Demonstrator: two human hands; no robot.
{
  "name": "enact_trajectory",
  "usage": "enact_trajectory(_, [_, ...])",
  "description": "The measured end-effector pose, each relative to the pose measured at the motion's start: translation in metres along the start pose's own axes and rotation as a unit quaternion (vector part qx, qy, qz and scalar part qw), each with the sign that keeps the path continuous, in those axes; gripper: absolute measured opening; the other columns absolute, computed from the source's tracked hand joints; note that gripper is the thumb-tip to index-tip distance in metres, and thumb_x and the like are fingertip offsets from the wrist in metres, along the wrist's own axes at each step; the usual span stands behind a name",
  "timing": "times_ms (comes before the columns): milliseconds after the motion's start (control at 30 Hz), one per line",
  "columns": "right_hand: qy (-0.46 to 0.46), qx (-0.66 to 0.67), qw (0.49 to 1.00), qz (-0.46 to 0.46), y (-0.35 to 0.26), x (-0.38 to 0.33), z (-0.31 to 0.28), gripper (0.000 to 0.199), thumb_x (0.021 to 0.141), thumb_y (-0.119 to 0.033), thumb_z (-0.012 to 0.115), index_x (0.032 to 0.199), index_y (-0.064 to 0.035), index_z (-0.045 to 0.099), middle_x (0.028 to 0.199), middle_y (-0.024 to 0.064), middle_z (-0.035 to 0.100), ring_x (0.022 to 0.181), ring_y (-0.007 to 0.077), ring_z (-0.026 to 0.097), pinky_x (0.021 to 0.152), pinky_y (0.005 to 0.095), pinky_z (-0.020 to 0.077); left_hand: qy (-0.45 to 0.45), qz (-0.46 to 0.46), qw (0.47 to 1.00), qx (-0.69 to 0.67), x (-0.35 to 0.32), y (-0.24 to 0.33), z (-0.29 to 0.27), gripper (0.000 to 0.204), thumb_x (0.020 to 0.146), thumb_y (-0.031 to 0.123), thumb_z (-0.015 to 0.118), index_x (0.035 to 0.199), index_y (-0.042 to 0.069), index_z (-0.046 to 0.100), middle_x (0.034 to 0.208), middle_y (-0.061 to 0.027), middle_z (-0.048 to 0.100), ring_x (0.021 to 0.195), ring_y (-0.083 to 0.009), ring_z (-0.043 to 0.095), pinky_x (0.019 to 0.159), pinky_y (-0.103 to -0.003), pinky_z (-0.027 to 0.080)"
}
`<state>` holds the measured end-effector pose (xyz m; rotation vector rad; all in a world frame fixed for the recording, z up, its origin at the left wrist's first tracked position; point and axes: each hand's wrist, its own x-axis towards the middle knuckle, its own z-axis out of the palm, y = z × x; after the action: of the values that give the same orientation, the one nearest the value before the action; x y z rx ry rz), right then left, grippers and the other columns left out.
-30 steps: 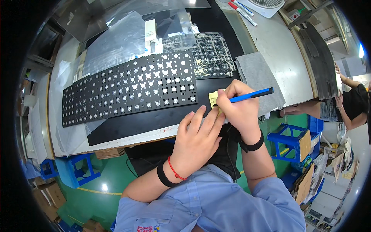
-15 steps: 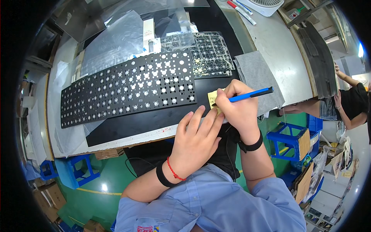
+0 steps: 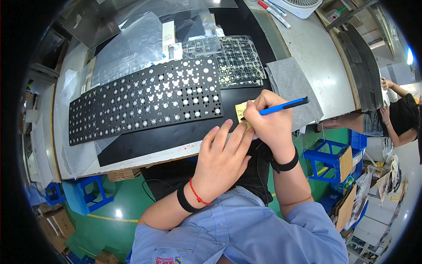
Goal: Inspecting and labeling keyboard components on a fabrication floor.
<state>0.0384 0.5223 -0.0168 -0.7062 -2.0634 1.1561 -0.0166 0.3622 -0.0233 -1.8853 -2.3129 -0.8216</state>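
Observation:
My right hand (image 3: 271, 119) is closed round a blue pen (image 3: 281, 108) with a black end. Its tip meets a small yellow sticky note (image 3: 240, 108) at the table's front edge, where handwriting shows. My left hand (image 3: 224, 147) lies flat with fingers stretched out, its fingertips at the lower edge of the note; it grips nothing. Left of the note, a long black perforated keyboard plate (image 3: 145, 103) with rows of round light spots rests on a black mat (image 3: 184, 136). Behind the note is a clear sheet with a circuit-like grid (image 3: 241, 59).
A grey cloth (image 3: 293, 86) lies right of my right hand. Clear plastic film (image 3: 127, 48) covers the back left. Markers (image 3: 274, 15) and a white fan (image 3: 303, 5) are at the far right. Blue stools (image 3: 327, 160) stand on the green floor. Another person (image 3: 402, 114) works at the right.
The pen's rear end has dipped slightly and shifted a little left, with my right hand making a small movement. My left hand stays almost in place.

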Motion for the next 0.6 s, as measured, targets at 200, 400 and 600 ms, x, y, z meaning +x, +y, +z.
enact_trajectory(200, [-0.004, 0.006, 1.000, 0.009, -0.0033, -0.0002, -0.0005, 0.033, 0.076, -0.003, 0.069, 0.057, -0.0037, 0.042, 0.050, 0.0034, 0.047, 0.047, 0.0074, 0.041, 0.044, 0.0289, 0.0319, -0.003, 0.001, 1.000, -0.003, 0.0005, 0.0000, -0.0010, 0.062, 0.072, 0.024, 0.078, 0.129, 0.010, 0.059, 0.134, -0.0074, 0.053, 0.127, -0.0298, 0.046, 0.104, -0.045, 0.038])
enact_trajectory(400, [-0.002, 0.002, 1.000, 0.004, -0.0014, 0.0001, -0.0003, 0.033, 0.075, -0.004, 0.069, 0.057, -0.0037, 0.042, 0.050, 0.0036, 0.046, 0.046, 0.0078, 0.041, 0.043, 0.0290, 0.0319, -0.002, 0.001, 1.000, -0.004, 0.0005, 0.0000, -0.0011, 0.061, 0.072, 0.024, 0.078, 0.129, 0.010, 0.059, 0.134, -0.0076, 0.053, 0.127, -0.0299, 0.046, 0.104, -0.045, 0.038])
enact_trajectory(600, [0.001, -0.001, 1.000, -0.003, 0.0001, -0.0009, -0.0001, 0.033, 0.075, -0.003, 0.069, 0.057, -0.0038, 0.041, 0.050, 0.0036, 0.045, 0.046, 0.0080, 0.040, 0.043, 0.0293, 0.0321, -0.001, 0.002, 1.000, -0.003, 0.0001, -0.0002, -0.0010, 0.061, 0.072, 0.024, 0.078, 0.128, 0.010, 0.059, 0.134, -0.0075, 0.053, 0.127, -0.0299, 0.047, 0.104, -0.045, 0.038])
